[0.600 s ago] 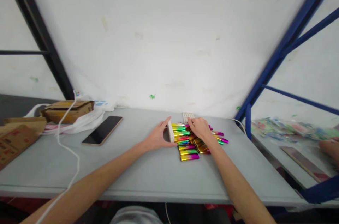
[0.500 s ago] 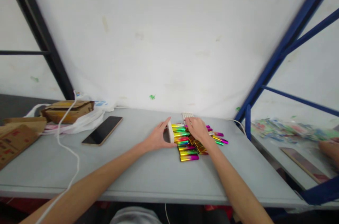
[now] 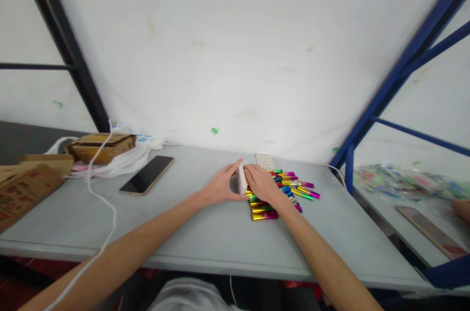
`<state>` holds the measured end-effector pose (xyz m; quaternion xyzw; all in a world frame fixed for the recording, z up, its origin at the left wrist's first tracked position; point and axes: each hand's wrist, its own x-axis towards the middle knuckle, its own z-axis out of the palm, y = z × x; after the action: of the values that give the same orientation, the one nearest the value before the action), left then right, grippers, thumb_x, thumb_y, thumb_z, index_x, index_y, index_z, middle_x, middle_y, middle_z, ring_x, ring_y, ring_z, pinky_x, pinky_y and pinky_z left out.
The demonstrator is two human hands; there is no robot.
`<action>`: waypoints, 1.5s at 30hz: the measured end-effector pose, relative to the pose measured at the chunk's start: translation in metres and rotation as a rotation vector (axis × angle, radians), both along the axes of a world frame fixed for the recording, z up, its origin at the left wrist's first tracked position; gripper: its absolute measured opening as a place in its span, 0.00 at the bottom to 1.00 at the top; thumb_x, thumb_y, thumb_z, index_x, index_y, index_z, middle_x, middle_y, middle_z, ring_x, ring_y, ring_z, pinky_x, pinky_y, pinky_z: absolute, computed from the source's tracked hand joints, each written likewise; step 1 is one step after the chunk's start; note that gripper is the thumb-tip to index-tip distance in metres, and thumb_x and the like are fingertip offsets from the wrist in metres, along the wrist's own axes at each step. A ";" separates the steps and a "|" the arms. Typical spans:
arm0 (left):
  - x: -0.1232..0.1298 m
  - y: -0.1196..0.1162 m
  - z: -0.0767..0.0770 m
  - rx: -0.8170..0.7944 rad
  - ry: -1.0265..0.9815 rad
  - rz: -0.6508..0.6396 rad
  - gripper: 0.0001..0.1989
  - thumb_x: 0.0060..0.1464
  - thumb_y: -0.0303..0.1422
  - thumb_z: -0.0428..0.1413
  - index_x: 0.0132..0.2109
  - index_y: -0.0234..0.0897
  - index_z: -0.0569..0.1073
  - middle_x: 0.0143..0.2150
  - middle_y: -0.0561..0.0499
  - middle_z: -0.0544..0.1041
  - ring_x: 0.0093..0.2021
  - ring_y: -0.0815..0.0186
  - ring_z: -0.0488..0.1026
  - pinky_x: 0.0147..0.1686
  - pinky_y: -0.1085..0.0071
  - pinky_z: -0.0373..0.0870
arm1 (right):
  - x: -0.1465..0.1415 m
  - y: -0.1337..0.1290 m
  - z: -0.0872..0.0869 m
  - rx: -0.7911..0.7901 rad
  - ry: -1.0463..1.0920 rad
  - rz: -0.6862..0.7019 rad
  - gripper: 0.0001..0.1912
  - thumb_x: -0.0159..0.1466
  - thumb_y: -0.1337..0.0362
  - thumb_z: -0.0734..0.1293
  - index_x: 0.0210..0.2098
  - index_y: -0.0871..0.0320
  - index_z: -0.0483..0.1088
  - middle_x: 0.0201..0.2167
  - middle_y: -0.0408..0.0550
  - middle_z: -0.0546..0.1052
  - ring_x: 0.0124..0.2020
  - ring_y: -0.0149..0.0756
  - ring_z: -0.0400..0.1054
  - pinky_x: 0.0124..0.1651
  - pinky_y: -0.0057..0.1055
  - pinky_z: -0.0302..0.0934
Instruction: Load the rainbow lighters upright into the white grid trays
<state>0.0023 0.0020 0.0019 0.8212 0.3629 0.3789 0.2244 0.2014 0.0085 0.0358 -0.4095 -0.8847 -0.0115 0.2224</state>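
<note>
My left hand [image 3: 222, 184] grips a narrow white block [image 3: 241, 179], stood on edge, between thumb and fingers. Right against the block's other side is my right hand [image 3: 261, 182], its fingers bent and pressed together over a heap of shiny metallic tubes [image 3: 265, 215]. These are gold, green, purple, red and blue. What the right fingertips hold, if anything, is hidden. The tubes spread out to the right from under that hand, many pointing sideways. Behind the hand lies a white grid-like piece with rows of small holes [image 3: 265, 160].
A dark-screened phone [image 3: 147, 175] lies on the grey table [image 3: 198, 240]. Cardboard boxes [image 3: 105, 147], a white plastic bag [image 3: 123, 164] and a white cable [image 3: 110, 213] are at left. Blue frame bars [image 3: 385, 95] stand at right, with another person's hand [image 3: 461, 209] beyond.
My right hand has moved left and closed in on the white block. Blue tubes that were hidden now show beside its wrist. My left hand keeps its grip; the view has shifted slightly.
</note>
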 end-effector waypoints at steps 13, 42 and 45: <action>-0.002 0.000 0.003 -0.029 -0.015 0.025 0.60 0.44 0.49 0.71 0.76 0.49 0.47 0.68 0.42 0.65 0.65 0.48 0.68 0.66 0.48 0.65 | 0.029 0.012 0.002 -0.121 0.006 -0.166 0.16 0.77 0.60 0.53 0.45 0.58 0.70 0.43 0.53 0.79 0.47 0.39 0.72 0.51 0.31 0.58; -0.002 0.001 0.002 -0.032 -0.004 0.014 0.59 0.43 0.47 0.72 0.75 0.47 0.49 0.67 0.42 0.67 0.64 0.50 0.68 0.66 0.50 0.65 | 0.001 -0.005 0.006 0.009 -0.211 -0.069 0.18 0.76 0.62 0.54 0.48 0.57 0.75 0.48 0.54 0.79 0.51 0.42 0.72 0.59 0.38 0.58; -0.003 0.002 0.003 -0.050 -0.008 0.020 0.59 0.42 0.48 0.72 0.75 0.48 0.51 0.67 0.42 0.67 0.64 0.49 0.69 0.65 0.49 0.66 | 0.006 -0.003 0.007 0.014 -0.270 -0.067 0.17 0.76 0.63 0.55 0.48 0.57 0.75 0.48 0.55 0.79 0.52 0.44 0.71 0.58 0.38 0.58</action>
<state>-0.0005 0.0039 0.0049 0.8100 0.3796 0.3753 0.2427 0.2072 0.0059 0.0426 -0.4320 -0.8923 -0.0804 0.1035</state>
